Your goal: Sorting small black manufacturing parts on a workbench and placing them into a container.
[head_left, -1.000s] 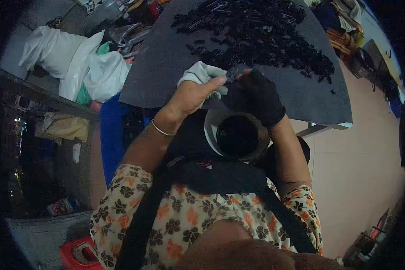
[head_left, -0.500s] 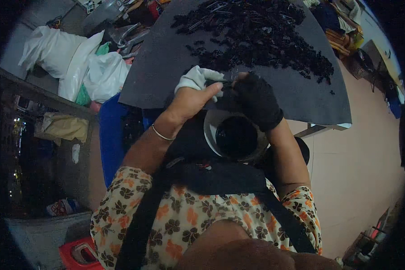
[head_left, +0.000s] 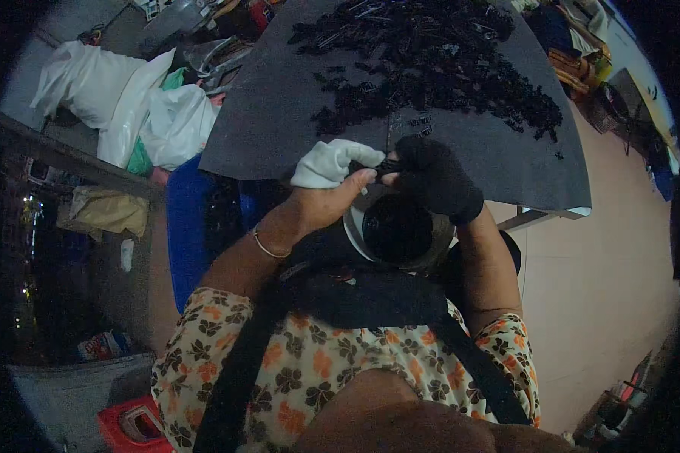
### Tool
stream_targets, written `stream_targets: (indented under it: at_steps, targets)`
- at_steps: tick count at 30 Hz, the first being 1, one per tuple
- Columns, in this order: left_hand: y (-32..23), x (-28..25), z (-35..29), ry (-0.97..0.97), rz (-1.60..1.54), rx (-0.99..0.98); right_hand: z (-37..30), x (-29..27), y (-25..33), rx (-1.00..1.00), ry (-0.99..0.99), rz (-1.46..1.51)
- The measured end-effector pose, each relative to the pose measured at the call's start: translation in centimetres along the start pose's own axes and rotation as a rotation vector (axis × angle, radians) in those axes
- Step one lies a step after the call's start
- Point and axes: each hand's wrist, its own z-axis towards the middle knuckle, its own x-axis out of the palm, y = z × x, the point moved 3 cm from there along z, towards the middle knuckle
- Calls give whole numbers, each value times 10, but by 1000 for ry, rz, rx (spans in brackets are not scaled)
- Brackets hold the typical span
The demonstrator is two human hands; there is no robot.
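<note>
My left hand (head_left: 329, 177), its fingers covered by a white cloth glove and its thumb bare, is closed in a pinch. Facing it, my right hand (head_left: 434, 181) in a black glove with bare fingertips is closed too. Between the fingertips of both hands is a small black piece (head_left: 387, 167), mostly hidden; I cannot make out its kind. Just below the hands stands a round white bucket (head_left: 353, 225), dark inside. Beyond them, a heap of small black pieces (head_left: 446, 83) spreads over the grey-covered table (head_left: 261, 124).
Left of the table lie white plastic sacks (head_left: 128, 98), with a blue container (head_left: 185, 234) below them. A red plastic container (head_left: 132, 430) is at the lower left. The table's metal leg (head_left: 525, 219) sticks out at the right. Assorted goods line the upper right.
Both hands have come a little nearer to me, down toward the bucket, still pinched together. A few black pieces at the heap's near edge, previously behind the hands, now show.
</note>
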Motion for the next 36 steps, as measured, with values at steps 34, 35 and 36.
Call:
stream_targets:
  at_steps: [34, 35, 36]
  targets:
    - [67, -67, 124, -131, 411, -16, 17, -22, -25, -183, -319, -597]
    - [64, -66, 110, -142, 418, -20, 17, -20, -21, -247, -362, -645]
    - [64, -67, 97, -189, 183, -80, 18, -17, -16, -258, -357, -640]
